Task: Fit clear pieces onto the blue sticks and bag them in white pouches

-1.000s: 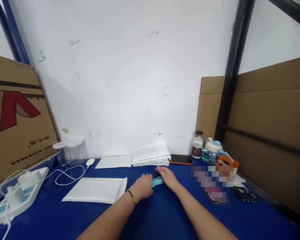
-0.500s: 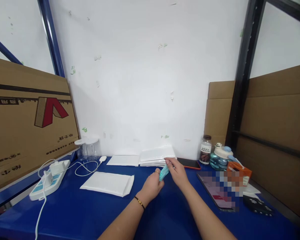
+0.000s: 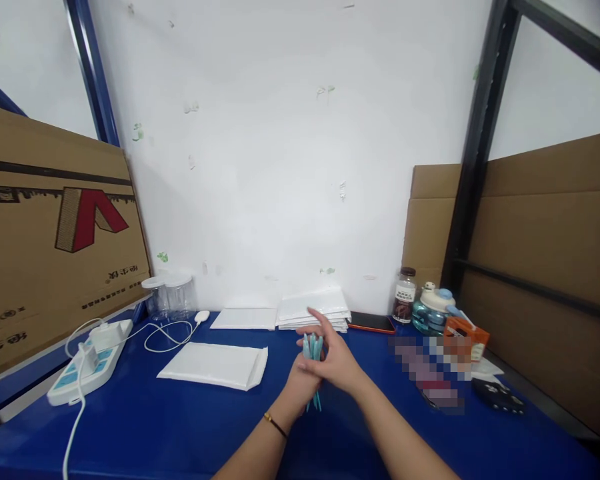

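Observation:
A bundle of slim, light-blue, pen-like sticks [image 3: 313,347] stands upright between my hands, above the blue table. Their exact kind is too small to make out. My left hand [image 3: 300,381] is closed around the lower part, with thin ends poking out beneath it. My right hand [image 3: 336,360] wraps the upper part from the right, its thumb in front and its index finger stretched upward. Part of the bundle is hidden by the fingers. To the left of my hands lies a white padded envelope [image 3: 210,364]. Behind them is a stack of white envelopes [image 3: 313,308].
Another white envelope [image 3: 243,319] lies near the wall. A power strip [image 3: 93,373] with cables and clear jars [image 3: 179,298] stand left. On the right are a dark phone [image 3: 373,323], a brown-capped jar [image 3: 405,297], a teal bottle [image 3: 431,313] and an orange box [image 3: 464,339].
The bundle has gone from tilted to upright and come slightly nearer and left. My right hand has shifted from pinching its far end to wrapping around it. The camera view has moved slightly.

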### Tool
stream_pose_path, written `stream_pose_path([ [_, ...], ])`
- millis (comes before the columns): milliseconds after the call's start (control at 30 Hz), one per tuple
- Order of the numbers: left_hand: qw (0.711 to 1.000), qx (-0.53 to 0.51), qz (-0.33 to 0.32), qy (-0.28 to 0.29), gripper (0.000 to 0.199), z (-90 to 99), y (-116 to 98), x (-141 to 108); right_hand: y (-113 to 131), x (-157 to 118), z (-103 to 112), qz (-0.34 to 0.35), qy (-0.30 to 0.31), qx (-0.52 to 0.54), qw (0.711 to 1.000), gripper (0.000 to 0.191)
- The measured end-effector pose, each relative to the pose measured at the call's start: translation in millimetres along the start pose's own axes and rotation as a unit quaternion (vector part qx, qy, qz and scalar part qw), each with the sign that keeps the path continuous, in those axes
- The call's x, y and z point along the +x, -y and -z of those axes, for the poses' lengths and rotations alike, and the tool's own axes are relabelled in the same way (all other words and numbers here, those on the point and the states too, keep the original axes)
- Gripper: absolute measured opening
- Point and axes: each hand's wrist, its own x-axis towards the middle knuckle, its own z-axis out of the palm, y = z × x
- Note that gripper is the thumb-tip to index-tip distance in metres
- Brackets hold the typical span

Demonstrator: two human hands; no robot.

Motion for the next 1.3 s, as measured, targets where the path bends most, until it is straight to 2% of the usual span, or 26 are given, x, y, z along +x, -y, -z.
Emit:
stream_pose_path([
  [33, 0.997, -0.063, 0.015, 0.034, 0.023, 2.0, 0.1, -3.1, -3.3, -2.8, 0.6, -0.029, 0.002, 0.053, 0.998, 0.087],
  [67, 0.989, -0.115, 0.037, 0.082, 0.025, 4.1, 0.4, -6.6, -5.1, -5.7, 0.8, -0.059, 0.026, 0.098, 0.993, 0.083],
  [133, 0.953, -0.173, 0.118, 0.220, 0.031, 8.1, 1.0, -14.2, -3.7, -11.5, -1.7, -0.105, 0.114, 0.160, 0.975, 0.054],
  [167, 0.929, -0.191, 0.154, 0.276, 0.033, 9.5, 0.6, -18.0, -1.1, -14.1, -4.5, -0.116, 0.149, 0.180, 0.965, 0.040],
  [200, 0.913, -0.205, 0.176, 0.307, 0.034, 10.6, -0.7, -21.7, 2.2, -16.3, -8.0, -0.119, 0.165, 0.194, 0.960, 0.031],
  [233, 0.907, -0.213, 0.185, 0.313, 0.034, 11.9, -2.9, -25.1, 5.3, -18.0, -11.8, -0.117, 0.160, 0.206, 0.958, 0.027],
  [267, 0.913, -0.209, 0.178, 0.302, 0.033, 14.0, -6.2, -28.0, 7.8, -19.0, -15.2, -0.114, 0.137, 0.217, 0.960, 0.026],
  [333, 0.944, -0.135, 0.127, 0.273, 0.033, 24.9, -16.1, -32.2, 9.2, -18.8, -18.3, -0.111, 0.069, 0.249, 0.960, 0.025],
  [367, 0.960, -0.058, 0.087, 0.260, 0.040, 35.6, -22.0, -33.4, 7.8, -17.5, -17.2, -0.109, 0.029, 0.270, 0.956, 0.026],
  [400, 0.965, 0.044, 0.038, 0.256, 0.053, 50.5, -28.0, -34.0, 5.2, -15.6, -14.3, -0.107, -0.012, 0.292, 0.950, 0.026],
  [433, 0.961, 0.152, -0.008, 0.230, 0.071, 69.4, -33.6, -34.0, 1.6, -13.3, -9.7, -0.105, -0.053, 0.310, 0.943, 0.026],
  [467, 0.947, 0.259, -0.038, 0.187, 0.092, 91.3, -38.1, -33.2, -2.7, -10.9, -4.1, -0.103, -0.088, 0.318, 0.938, 0.026],
  [500, 0.919, 0.361, -0.048, 0.154, 0.108, 114.9, -41.2, -31.8, -7.5, -8.5, 1.8, -0.104, -0.112, 0.313, 0.937, 0.026],
  [533, 0.884, 0.449, -0.026, 0.126, 0.120, 138.7, -42.6, -29.6, -12.5, -6.6, 7.4, -0.108, -0.126, 0.298, 0.940, 0.025],
  [600, 0.809, 0.576, 0.077, 0.091, 0.134, 180.5, -40.5, -23.8, -23.2, -4.5, 14.9, -0.119, -0.138, 0.254, 0.950, 0.027],
  [633, 0.778, 0.610, 0.117, 0.095, 0.137, 196.4, -37.7, -20.5, -28.6, -4.6, 16.2, -0.124, -0.142, 0.234, 0.954, 0.028],
  [667, 0.759, 0.629, 0.130, 0.111, 0.136, 208.4, -34.3, -17.4, -33.9, -5.3, 15.8, -0.129, -0.146, 0.217, 0.956, 0.029],
  [733, 0.743, 0.639, 0.129, 0.149, 0.132, 221.3, -28.0, -12.5, -43.2, -8.2, 11.6, -0.143, -0.159, 0.194, 0.958, 0.032],
  [833, 0.747, 0.636, 0.093, 0.170, 0.118, 220.8, -24.4, -9.1, -50.1, -12.0, 4.5, -0.165, -0.174, 0.190, 0.952, 0.033],
  [900, 0.762, 0.627, 0.053, 0.152, 0.095, 212.5, -26.3, -7.5, -47.3, -9.8, 4.1, -0.162, -0.196, 0.219, 0.942, 0.031],
  [967, 0.788, 0.603, 0.002, 0.128, 0.068, 198.9, -30.9, -4.3, -37.4, -1.1, 8.0, -0.136, -0.232, 0.277, 0.923, 0.027],
  [1033, 0.822, 0.558, -0.047, 0.100, 0.052, 180.4, -37.9, 1.4, -21.2, 14.3, 14.1, -0.104, -0.267, 0.342, 0.895, 0.025],
  [1133, 0.876, 0.471, -0.094, 0.045, 0.047, 147.3, -51.2, 13.3, 8.7, 43.7, 20.6, -0.072, -0.299, 0.391, 0.868, 0.025],
  [1233, 0.918, 0.365, -0.151, 0.024, 0.044, 117.1, -63.6, 23.4, 32.9, 69.7, 19.1, -0.042, -0.303, 0.378, 0.874, 0.025],
  [1300, 0.936, 0.297, -0.187, 0.021, 0.042, 103.1, -68.4, 26.8, 41.1, 81.3, 14.5, -0.028, -0.307, 0.362, 0.880, 0.027],
])
